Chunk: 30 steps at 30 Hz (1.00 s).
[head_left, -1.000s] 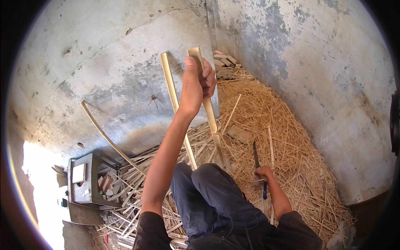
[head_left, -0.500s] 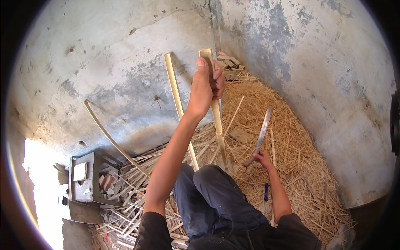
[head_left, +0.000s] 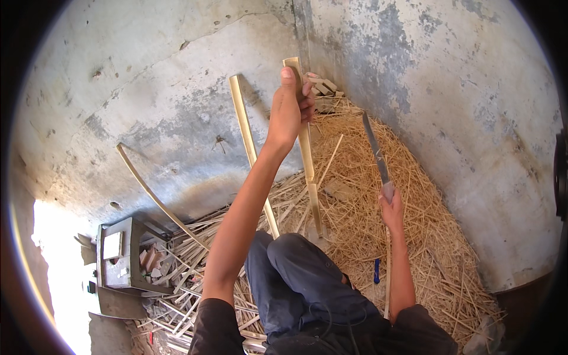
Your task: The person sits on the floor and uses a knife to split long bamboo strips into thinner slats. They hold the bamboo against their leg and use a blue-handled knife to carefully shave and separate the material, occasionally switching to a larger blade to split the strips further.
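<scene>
My left hand (head_left: 289, 109) is wrapped round the upper part of a split bamboo strip (head_left: 306, 155), thumb along its near face. The strip stands nearly upright, its lower end down among the shavings in front of my knees. In my right hand (head_left: 391, 210) is the handle of a long knife (head_left: 374, 146). Its narrow blade points up and slightly left, well to the right of the strip and apart from it. Another bamboo strip (head_left: 244, 121) leans on the wall just left of my left hand.
Bamboo shavings (head_left: 423, 219) are heaped against the right wall. Cut strips (head_left: 183, 284) litter the floor at left, near an overturned wooden stool (head_left: 121, 251). A curved strip (head_left: 155, 196) leans on the left wall. Bricks (head_left: 325, 87) lie in the corner; a blue tool (head_left: 376, 271) lies near my right forearm.
My right hand has risen and turned, swinging the knife from a rightward tilt to a leftward one, with its tip higher. My left hand and the bamboo strip have shifted slightly upward.
</scene>
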Motion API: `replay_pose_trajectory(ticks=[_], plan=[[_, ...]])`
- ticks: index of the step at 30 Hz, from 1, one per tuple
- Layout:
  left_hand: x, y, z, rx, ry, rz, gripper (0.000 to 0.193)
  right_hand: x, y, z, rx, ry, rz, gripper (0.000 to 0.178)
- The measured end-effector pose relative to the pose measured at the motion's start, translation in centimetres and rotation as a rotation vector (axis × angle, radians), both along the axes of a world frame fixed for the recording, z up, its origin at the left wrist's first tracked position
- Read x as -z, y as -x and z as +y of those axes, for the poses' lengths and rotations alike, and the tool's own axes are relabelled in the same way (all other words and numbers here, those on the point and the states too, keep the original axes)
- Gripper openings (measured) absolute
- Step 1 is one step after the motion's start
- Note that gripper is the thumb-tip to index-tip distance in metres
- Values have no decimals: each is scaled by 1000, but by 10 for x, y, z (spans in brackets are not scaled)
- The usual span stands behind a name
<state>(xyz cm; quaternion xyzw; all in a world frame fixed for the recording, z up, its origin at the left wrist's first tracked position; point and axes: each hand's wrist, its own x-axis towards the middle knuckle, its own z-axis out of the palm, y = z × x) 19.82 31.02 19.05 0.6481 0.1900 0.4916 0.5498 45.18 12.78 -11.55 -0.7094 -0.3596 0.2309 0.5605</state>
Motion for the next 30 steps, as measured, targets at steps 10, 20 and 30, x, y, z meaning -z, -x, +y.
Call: replay_pose_trajectory(ticks=[10,20,30], plan=[[4,-20,-9,-90,6,-74,69,-76,142,-52,-296,-236,712,26],[6,-30,-32,-305,-98,-112,66,-105,194,-36,-419,-188,675,22],[10,-26,-34,-415,-96,-121,65,-110,202,-15,-439,-127,557,14]])
